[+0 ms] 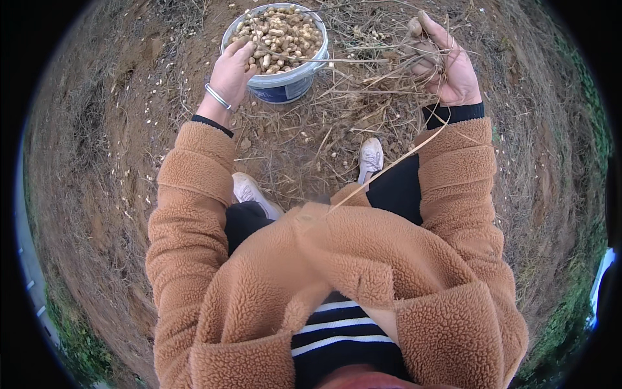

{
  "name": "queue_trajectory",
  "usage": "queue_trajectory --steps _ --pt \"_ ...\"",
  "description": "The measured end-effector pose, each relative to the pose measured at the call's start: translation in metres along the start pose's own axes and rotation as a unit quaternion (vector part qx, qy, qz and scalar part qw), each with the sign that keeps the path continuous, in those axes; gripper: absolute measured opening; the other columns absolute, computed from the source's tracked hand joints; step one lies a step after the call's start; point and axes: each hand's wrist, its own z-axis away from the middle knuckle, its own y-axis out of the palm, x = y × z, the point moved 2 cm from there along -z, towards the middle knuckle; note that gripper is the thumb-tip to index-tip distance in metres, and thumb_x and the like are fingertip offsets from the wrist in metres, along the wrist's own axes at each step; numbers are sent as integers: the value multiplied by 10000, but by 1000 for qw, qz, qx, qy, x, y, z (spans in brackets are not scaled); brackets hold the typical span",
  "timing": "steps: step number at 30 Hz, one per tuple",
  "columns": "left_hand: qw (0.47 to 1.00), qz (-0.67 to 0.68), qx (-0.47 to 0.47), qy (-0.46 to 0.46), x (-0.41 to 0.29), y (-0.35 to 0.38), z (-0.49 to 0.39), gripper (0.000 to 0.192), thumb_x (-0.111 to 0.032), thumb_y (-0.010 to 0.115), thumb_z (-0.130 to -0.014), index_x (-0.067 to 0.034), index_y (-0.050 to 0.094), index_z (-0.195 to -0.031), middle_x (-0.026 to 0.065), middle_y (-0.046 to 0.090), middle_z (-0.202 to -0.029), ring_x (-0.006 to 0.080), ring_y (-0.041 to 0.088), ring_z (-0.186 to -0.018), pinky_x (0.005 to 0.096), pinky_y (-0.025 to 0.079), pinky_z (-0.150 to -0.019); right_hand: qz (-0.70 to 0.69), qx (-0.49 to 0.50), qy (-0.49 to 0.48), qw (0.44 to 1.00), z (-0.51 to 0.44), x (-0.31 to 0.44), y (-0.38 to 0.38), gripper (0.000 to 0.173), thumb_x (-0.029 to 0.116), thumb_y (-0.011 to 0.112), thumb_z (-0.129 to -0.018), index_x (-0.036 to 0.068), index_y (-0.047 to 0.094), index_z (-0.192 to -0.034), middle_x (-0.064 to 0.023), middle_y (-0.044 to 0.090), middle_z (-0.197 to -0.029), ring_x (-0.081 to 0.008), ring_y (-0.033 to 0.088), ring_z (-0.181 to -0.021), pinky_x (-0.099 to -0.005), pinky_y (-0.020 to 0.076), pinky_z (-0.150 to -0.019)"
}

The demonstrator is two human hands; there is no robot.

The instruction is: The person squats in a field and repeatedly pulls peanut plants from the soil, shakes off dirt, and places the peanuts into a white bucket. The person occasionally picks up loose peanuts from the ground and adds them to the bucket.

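A white plastic bucket with a blue label stands on the soil in front of me, heaped with unshelled peanuts. At its left rim is my left hand, a bangle on the wrist, fingertips over the nuts. Whether anything is pinched in those fingers is hard to see. To the right of the bucket, my right hand grips a bunch of dry peanut stalks, palm turned partly upward. One peanut shows by its fingertips. Long stems reach left across the bucket, and one straw hangs toward my jacket.
Dry vines litter the ground beneath my right hand. Loose peanuts lie scattered on the bare soil at left. My shoes are planted behind the bucket, on my side. Green plants edge the far right.
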Motion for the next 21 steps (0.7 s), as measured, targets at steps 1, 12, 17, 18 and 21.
queue_trajectory --steps 1,12,17,18,21 --pt "999 -4 33 -16 0 1 16 407 -208 530 -992 -5 473 -1340 123 583 -1293 218 526 -1236 436 406 -1046 -4 -5 -21 1000 -1 2 -1 217 246 517 -1004 45 579 -949 41 580 -863 -32 568 -677 -167 427 -441" --pt "897 -332 266 118 14 60 153 335 -133 597 -943 -2 578 -1251 94 658 -1096 130 612 -981 283 505 -874 -383 326 57 862 -3 -5 25 345 297 468 -1012 -23 596 -998 -16 526 -564 -28 245 -363 -169 225 -341" --pt "949 -64 300 70 25 78 154 600 -62 633 -908 -18 354 -1437 104 531 -1296 142 563 -1097 275 504 -908 -388 232 5 892 2 -16 39 369 298 473 -1008 -48 602 -1024 12 491 -508 -25 192 -345 -188 154 -333" --pt "948 -48 311 51 26 80 156 622 -52 635 -903 -19 333 -1446 106 519 -1306 144 557 -1104 276 505 -911 -408 254 14 877 3 -17 41 375 298 474 -1008 -54 603 -1024 17 484 -495 -23 182 -340 -190 150 -329" --pt "953 7 300 31 26 86 165 570 -66 621 -917 -1 363 -1422 102 528 -1277 142 556 -1096 271 509 -900 -420 253 27 871 1 -18 43 402 312 469 -1010 -65 607 -1014 44 423 -458 -18 151 -330 -190 145 -326"
